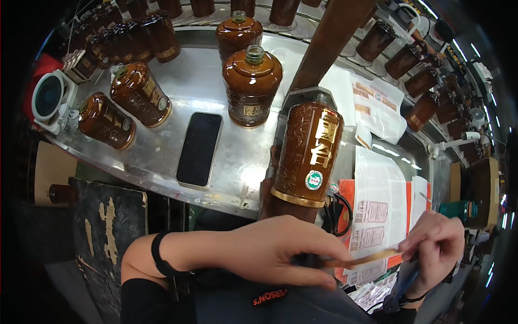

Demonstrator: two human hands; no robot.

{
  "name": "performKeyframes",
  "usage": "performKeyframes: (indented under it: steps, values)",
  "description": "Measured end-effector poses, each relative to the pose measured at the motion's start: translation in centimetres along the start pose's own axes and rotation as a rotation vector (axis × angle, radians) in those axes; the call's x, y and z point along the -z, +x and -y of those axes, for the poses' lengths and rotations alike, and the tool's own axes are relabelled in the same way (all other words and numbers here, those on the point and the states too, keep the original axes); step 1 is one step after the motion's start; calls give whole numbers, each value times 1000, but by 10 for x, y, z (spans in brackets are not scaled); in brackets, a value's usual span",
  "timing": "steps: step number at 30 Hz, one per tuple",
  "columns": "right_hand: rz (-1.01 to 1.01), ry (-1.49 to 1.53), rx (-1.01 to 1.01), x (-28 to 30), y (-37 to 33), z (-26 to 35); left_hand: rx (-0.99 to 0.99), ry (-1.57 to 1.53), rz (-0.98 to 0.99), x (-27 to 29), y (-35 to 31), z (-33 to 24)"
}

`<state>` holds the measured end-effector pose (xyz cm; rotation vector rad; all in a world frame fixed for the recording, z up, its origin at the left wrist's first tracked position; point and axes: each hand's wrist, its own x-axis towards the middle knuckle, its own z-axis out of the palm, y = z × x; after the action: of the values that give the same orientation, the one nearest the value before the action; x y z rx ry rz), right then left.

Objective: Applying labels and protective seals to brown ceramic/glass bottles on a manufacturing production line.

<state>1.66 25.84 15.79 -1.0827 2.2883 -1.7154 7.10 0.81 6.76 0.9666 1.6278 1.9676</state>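
Note:
A thin gold strip (pixel 375 257), slightly blurred, stretches between my hands in front of my body. My right hand (pixel 436 243) pinches its right end between curled fingers. On the left, the strip runs in between the thumb and fingers of my left hand (pixel 294 251), where its end is partly hidden. Just beyond my left hand, a brown glass bottle (pixel 307 154) leans back in a dark metal holder (pixel 286 102). It bears raised gold lettering, a round green-and-white sticker and a gold band round its base. Printed label sheets (pixel 377 194) lie over an orange-red surface (pixel 348 189) beyond my right hand.
Brown bottles (pixel 252 86) stand on the metal table (pixel 156 156), with a black phone (pixel 199 148) lying among them. A brown post (pixel 332 43) rises behind the holder. More bottles (pixel 377 40) line a conveyor at the back. At right are a white pipe (pixel 458 141) and a green jar (pixel 458 209).

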Motion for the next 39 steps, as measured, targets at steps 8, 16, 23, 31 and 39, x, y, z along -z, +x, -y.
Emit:
performKeyframes:
  steps: [8,16,23,31,39]
  values:
    - [-391,190,-688,11,-73,-58,363,-45,-540,5,-39,6]
    - [173,-542,-633,24,-34,-52,103,428,-474,1,-19,7]
    - [188,-61,-660,51,-24,-44,144,548,-455,2,-18,3]
    - [459,226,-543,-41,12,-68,161,516,-498,2,-5,8]
    - [280,158,-689,-49,10,-86,403,142,-777,7,-17,18]
